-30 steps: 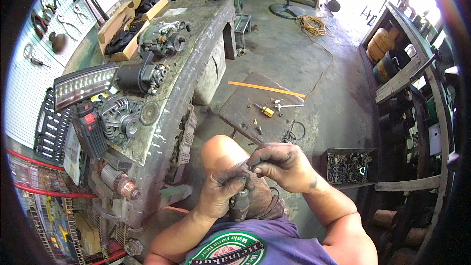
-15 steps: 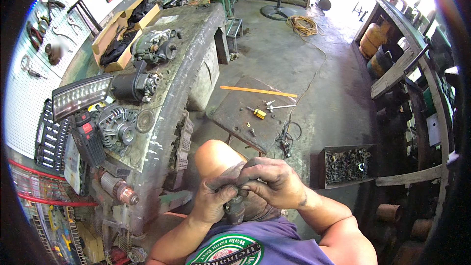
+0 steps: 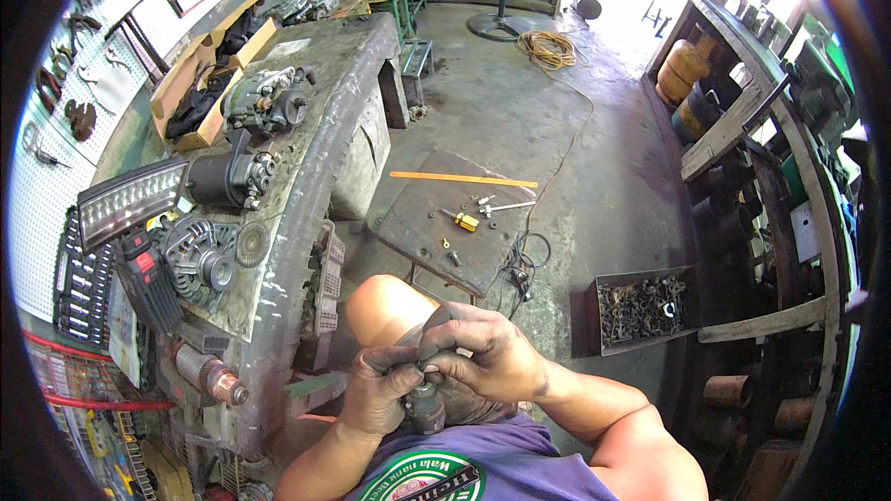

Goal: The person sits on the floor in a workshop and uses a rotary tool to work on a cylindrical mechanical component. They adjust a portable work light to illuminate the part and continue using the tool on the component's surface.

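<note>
I hold a dark, grimy cylindrical metal part (image 3: 425,408) low over my lap, my left hand (image 3: 379,390) wrapped round its upper end. My right hand (image 3: 483,357) is pinched at the top of the same part, touching the fingers of my left; any small piece between these fingertips is hidden. Beyond my knee stands a low metal-topped stool (image 3: 418,218) bearing an orange strip (image 3: 464,179), a yellow-handled screwdriver (image 3: 464,221), a silver tool (image 3: 506,207) and several small washers and bolts.
To my left runs a workbench (image 3: 316,148) with alternators, a starter motor (image 3: 223,181) and an armature (image 3: 213,376), below a pegboard of tools. A metal bin of small parts (image 3: 640,315) and a wooden rack (image 3: 761,334) stand right. A coiled cord (image 3: 548,51) lies ahead.
Both hands have moved slightly down and left in the picture with the part, my right fingers curling over its top. The surroundings have also shifted left as the camera moved.
</note>
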A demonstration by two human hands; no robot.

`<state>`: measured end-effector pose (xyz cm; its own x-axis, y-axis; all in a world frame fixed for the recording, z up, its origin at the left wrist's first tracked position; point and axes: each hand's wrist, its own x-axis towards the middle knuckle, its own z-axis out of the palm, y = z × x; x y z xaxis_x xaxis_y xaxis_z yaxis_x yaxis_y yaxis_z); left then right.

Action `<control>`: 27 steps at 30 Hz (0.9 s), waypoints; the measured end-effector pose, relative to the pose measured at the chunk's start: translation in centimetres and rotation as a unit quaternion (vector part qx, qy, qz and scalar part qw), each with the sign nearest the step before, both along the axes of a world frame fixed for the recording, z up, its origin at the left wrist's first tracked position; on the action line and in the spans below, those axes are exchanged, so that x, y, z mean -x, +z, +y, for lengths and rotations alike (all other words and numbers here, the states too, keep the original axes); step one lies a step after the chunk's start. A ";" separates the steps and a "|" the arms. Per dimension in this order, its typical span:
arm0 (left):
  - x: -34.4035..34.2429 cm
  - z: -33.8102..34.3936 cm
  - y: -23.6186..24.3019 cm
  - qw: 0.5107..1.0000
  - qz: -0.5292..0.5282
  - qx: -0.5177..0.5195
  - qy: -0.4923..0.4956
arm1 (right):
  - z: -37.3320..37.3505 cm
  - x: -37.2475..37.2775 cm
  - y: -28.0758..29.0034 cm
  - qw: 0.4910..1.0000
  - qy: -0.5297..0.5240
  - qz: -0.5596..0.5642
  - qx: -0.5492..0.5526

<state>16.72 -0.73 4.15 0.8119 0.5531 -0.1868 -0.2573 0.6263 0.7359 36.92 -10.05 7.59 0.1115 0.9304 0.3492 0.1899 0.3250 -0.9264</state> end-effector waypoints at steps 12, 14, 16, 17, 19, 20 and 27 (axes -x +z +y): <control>0.2 0.1 -0.5 0.999 -0.009 0.028 0.021 | 0.0 -0.1 -0.7 0.988 -0.012 -0.121 -0.092; 0.2 0.3 -0.7 0.999 0.002 0.031 0.035 | -0.2 0.2 -0.6 0.985 -0.020 -0.149 -0.079; 0.4 0.5 -0.9 0.999 -0.004 0.036 0.017 | -0.3 0.2 -0.5 0.988 -0.015 -0.139 -0.062; 0.4 0.5 -1.0 0.999 -0.013 0.036 0.010 | -0.4 0.2 -0.4 0.989 -0.009 -0.133 -0.060; 0.4 0.5 -1.1 0.999 -0.011 0.033 0.017 | -0.3 0.2 -0.3 0.991 -0.006 -0.122 -0.062; 0.4 0.5 -1.1 0.999 -0.014 0.030 0.020 | -0.3 0.2 -0.3 0.991 -0.010 -0.118 -0.066; 0.1 0.4 -1.0 1.000 0.002 -0.006 0.028 | -0.3 0.2 0.4 0.980 -0.032 -0.188 -0.048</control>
<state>16.65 -0.33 3.17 0.7787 0.6000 -0.1833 -0.2886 0.6020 0.7445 36.75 -10.30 8.03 0.0146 0.8864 0.4628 0.5355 0.3839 -0.7522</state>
